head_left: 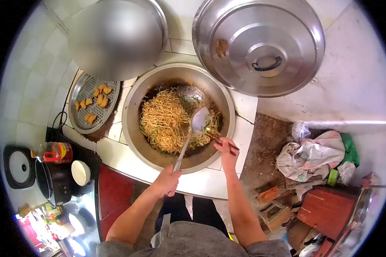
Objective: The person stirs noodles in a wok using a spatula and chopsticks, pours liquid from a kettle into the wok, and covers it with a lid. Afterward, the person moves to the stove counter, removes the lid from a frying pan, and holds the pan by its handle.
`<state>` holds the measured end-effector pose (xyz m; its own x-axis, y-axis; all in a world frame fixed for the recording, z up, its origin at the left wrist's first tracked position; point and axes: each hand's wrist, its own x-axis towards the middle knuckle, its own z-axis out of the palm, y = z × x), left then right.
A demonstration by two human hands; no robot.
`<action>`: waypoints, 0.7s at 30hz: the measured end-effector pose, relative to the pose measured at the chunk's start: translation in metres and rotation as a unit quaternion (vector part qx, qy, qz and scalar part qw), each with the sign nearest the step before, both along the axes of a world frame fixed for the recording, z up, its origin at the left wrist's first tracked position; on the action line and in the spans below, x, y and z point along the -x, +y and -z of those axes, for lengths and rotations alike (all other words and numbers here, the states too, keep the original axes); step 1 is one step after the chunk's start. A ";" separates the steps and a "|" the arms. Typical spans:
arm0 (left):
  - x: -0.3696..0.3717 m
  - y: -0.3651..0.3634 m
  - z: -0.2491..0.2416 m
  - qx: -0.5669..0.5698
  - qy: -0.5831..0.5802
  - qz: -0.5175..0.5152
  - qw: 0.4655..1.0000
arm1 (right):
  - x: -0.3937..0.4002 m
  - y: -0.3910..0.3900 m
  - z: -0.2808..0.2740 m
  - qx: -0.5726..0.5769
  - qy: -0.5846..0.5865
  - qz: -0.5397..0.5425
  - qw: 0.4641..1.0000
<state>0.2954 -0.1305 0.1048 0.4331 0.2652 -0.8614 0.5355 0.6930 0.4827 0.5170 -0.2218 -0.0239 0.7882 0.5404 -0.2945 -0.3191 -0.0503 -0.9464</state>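
Observation:
My left hand [166, 181] is wrapped round the handle of a long metal ladle [199, 121], whose pale head rests over the noodles. In my right hand [228, 153] are brown chopsticks [214, 138], angled in toward the ladle head at the right side of the pan. Browned noodles [164, 120] with green vegetable pieces are heaped to the left and middle of the big round pan [133, 145]. Dark, shiny metal shows at its bottom near the far side. The chopstick tips are hard to make out.
A large lid [296, 51] leans behind on the right, near a blurred metal lid [116, 38]. Fried pieces lie on a perforated tray [83, 88] at left. A white bowl [80, 173] and red-capped bottle [58, 152] stand nearby. Sacks [313, 154] and wood lie right.

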 end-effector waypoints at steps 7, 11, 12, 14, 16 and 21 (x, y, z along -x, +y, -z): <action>0.015 -0.001 0.049 -0.300 0.134 0.159 0.931 | -0.024 -0.012 -0.010 0.036 -0.025 0.004 0.999; 0.005 -0.028 0.072 -0.280 0.167 0.151 0.933 | -0.002 -0.005 0.060 0.034 -0.140 -0.030 0.989; -0.004 -0.031 0.054 -0.234 0.148 0.140 0.951 | 0.011 -0.002 0.057 0.068 -0.093 -0.063 0.991; -0.002 -0.032 0.033 -0.178 0.120 0.120 0.969 | 0.017 0.001 0.023 0.116 0.004 -0.058 0.992; 0.020 -0.024 0.032 -0.160 0.106 0.097 0.977 | 0.009 -0.009 0.016 0.093 0.024 -0.017 0.995; 0.034 -0.011 0.062 -0.230 0.142 0.135 0.953 | -0.012 -0.014 -0.014 0.047 -0.010 0.045 0.998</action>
